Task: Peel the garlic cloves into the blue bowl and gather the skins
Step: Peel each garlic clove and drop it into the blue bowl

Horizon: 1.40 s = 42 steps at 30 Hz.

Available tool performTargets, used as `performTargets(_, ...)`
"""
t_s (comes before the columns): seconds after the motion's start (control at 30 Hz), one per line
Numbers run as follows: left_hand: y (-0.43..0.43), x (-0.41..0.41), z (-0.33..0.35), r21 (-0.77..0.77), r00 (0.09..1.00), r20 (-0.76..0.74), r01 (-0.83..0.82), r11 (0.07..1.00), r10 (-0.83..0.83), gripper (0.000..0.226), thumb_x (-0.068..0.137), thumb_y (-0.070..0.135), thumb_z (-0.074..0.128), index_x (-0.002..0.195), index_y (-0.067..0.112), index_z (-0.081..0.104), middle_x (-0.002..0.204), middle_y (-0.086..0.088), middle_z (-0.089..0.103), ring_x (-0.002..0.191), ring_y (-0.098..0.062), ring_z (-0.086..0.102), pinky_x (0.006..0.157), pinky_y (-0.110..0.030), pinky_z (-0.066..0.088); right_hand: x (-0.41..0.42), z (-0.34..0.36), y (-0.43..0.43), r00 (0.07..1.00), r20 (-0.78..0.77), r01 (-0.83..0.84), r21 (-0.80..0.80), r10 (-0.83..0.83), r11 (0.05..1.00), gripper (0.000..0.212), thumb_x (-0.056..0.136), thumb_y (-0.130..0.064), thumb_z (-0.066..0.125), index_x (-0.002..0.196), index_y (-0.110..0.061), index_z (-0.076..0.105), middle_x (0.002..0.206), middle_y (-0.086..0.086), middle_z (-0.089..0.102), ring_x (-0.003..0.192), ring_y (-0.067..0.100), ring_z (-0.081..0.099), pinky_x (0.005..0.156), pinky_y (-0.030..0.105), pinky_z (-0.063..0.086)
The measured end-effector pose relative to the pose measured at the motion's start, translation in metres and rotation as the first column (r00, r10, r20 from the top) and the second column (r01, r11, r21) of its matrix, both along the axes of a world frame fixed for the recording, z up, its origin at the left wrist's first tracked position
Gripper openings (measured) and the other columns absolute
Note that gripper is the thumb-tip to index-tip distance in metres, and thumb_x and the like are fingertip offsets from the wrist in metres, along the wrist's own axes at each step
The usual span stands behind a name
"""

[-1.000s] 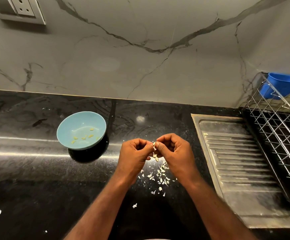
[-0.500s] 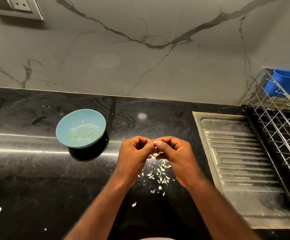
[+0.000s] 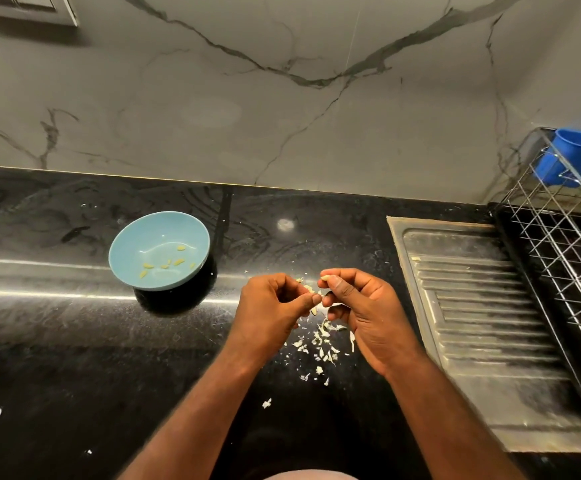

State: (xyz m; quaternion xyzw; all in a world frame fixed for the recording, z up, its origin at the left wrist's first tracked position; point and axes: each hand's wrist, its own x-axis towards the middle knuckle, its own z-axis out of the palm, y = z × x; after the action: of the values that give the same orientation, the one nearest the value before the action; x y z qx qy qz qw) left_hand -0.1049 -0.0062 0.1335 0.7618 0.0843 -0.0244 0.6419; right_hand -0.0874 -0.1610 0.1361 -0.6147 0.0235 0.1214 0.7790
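The black counter (image 3: 57, 341) carries everything. On it, to the far left of the hands, stands the blue bowl (image 3: 133, 244), with about 6 peeled cloves (image 3: 178, 262) lying in its bottom. A steel drainboard (image 3: 483, 306) and a wire rack (image 3: 566, 258) lie to the right.

The left hand (image 3: 268, 306) and right hand (image 3: 365, 306) meet above the counter, both with fingers curled. The right thumb and forefinger are clamped on a garlic clove (image 3: 324, 277), of which only a pale tip shows. The left thumb and forefinger pinch a skin scrap (image 3: 308, 288) just beside it. The clove's long axis is too hidden to tell.

The loose skins (image 3: 320, 344) lie scattered directly under and nearer than the hands, with a few stray flakes further left.

The coming move likely turns on this: the bowl sits left and farther, well apart from the clove, and the left hand is nearer it, yet the clove is in the right, so it must cross over or be passed.

No brand, label or writing can be read anywhere.
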Motion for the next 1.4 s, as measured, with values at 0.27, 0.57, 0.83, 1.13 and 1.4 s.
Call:
performTargets(0.27,-0.005,-0.001,0.012,0.094,0.985,0.173,0.015,0.995,-0.031,0.013,0.088,0.022,0.071,0.083,0.034,0.071,0.077,0.013,0.073,0.074,0.000,0.068,0.068,-0.022,0.055,-0.005,0.011,0.000,0.988,0.152,0.009,-0.298,0.038,0.954,0.014,0.096,-0.006,0.060,0.099,-0.008,0.073,0.086,0.005,0.074,0.071,0.015,0.066,0.062,0.026,0.056)
performTargets(0.57,-0.004,-0.004,0.016,0.056,0.967,0.255,0.003,0.998,-0.017,0.010,0.089,0.018,0.071,0.083,0.026,0.072,0.074,0.011,0.073,0.065,-0.005,0.068,0.062,-0.021,0.055,-0.011,0.025,0.006,0.969,0.240,0.030,-0.340,0.055,0.940,0.027,0.092,-0.004,0.065,0.097,-0.029,0.074,0.093,-0.005,0.076,0.079,0.010,0.071,0.071,0.022,0.056)
performTargets(0.83,0.001,-0.005,0.024,-0.016,0.972,0.232,0.038,0.999,-0.034,0.006,0.087,0.013,0.072,0.083,0.016,0.075,0.070,0.002,0.073,0.063,-0.016,0.069,0.061,-0.029,0.059,-0.011,0.028,0.003,0.930,0.349,0.060,-0.454,0.115,0.889,0.021,0.089,-0.011,0.070,0.103,-0.027,0.075,0.091,-0.010,0.073,0.080,0.009,0.069,0.071,0.020,0.055)
performTargets(1.13,0.001,-0.006,0.027,0.011,0.971,0.240,0.005,1.000,-0.007,0.008,0.083,0.016,0.073,0.078,0.010,0.073,0.065,-0.002,0.071,0.056,-0.017,0.066,0.058,-0.031,0.057,-0.013,0.032,0.004,0.916,0.377,0.055,-0.457,0.137,0.888,0.021,0.088,-0.009,0.071,0.103,-0.023,0.076,0.087,-0.009,0.072,0.076,0.010,0.068,0.070,0.019,0.054)
performTargets(1.4,0.002,-0.005,0.034,-0.182,0.981,0.194,0.057,0.982,-0.021,0.007,0.087,0.008,0.070,0.081,0.005,0.072,0.068,-0.007,0.071,0.059,-0.014,0.065,0.054,-0.021,0.052,-0.014,0.040,0.007,0.940,0.336,0.066,-0.341,0.056,0.938,0.018,0.083,-0.023,0.070,0.100,-0.027,0.072,0.085,-0.010,0.075,0.074,0.009,0.070,0.068,0.019,0.056)
